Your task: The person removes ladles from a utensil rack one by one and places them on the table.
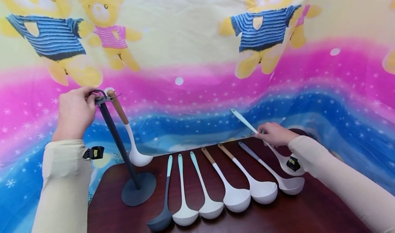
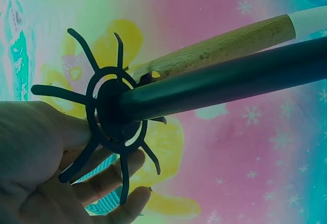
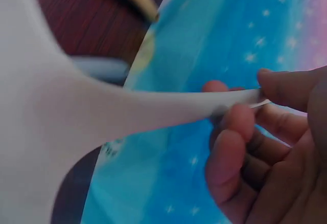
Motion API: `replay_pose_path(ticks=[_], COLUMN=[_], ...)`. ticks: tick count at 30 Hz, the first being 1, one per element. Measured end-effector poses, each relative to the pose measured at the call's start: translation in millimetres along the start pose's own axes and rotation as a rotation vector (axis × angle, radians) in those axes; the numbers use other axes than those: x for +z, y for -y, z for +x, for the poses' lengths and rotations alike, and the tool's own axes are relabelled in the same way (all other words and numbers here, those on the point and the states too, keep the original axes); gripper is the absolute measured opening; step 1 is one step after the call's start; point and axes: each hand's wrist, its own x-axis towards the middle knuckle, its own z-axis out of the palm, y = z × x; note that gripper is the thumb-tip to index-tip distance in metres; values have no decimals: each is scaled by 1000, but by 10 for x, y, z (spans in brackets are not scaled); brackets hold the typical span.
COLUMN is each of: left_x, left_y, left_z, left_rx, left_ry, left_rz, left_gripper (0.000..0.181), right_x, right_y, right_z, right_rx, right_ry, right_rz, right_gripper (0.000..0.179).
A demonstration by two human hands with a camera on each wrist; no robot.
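My left hand [image 1: 75, 109] grips the top of a dark utensil stand [image 1: 117, 140] by its loop handle. In the left wrist view, a ring of curved hooks [image 2: 57, 93] spreads around the pole. From one hook hangs a white ladle [image 1: 131, 140] with a wooden handle, bowl down beside the pole. On the right, my right hand [image 1: 276, 134] pinches the shaft of a white ladle [image 1: 243, 119] with a pale mint handle. Its handle points up and left, and its bowl is partly hidden behind the wrist camera. The right wrist view shows thumb and fingers around the white shaft [image 3: 168, 106].
Several ladles lie in a row on the dark wooden table [image 1: 106, 195]: a dark grey ladle [image 1: 162, 219], white ones with mint or wooden handles, and a greyish ladle [image 1: 290, 185]. The round stand base [image 1: 139, 195] rests at the left. A bear-print cloth [image 1: 185, 54] hangs behind.
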Motion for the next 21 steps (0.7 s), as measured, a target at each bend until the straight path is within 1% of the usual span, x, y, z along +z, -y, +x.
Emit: replay_pose_path(ticks=[4, 6, 8, 11, 14, 18, 21], left_x=[-22, -29, -31, -36, -46, -59, -60], left_y=[-2, -8, -16, -26, -38, -64, -84], left_z=[-6, -18, -23, -39, -60, -94, -104], left_rx=[-33, -50, -59, -66, -79, -90, -81], left_ry=[33, 49, 58, 57, 63, 77, 75], left_rz=[-4, -7, -4, 16, 34, 46, 65], left_gripper=[33, 34, 36, 42, 49, 41, 31], right_x=[-36, -41, -45, -35, 4, 77, 121], right_y=[-227, -322, -408, -514, -617, -747, -841], right_z=[-37, -64, -100, -167, -232, -297, -338], right_rx=[60, 98, 136, 193, 250, 316, 331], right_ry=[70, 116, 145, 167, 175, 183, 186], right_rz=[-43, -57, -74, -84, -68, -12, 14], right_gripper=[20, 22, 23, 25, 25, 25, 23])
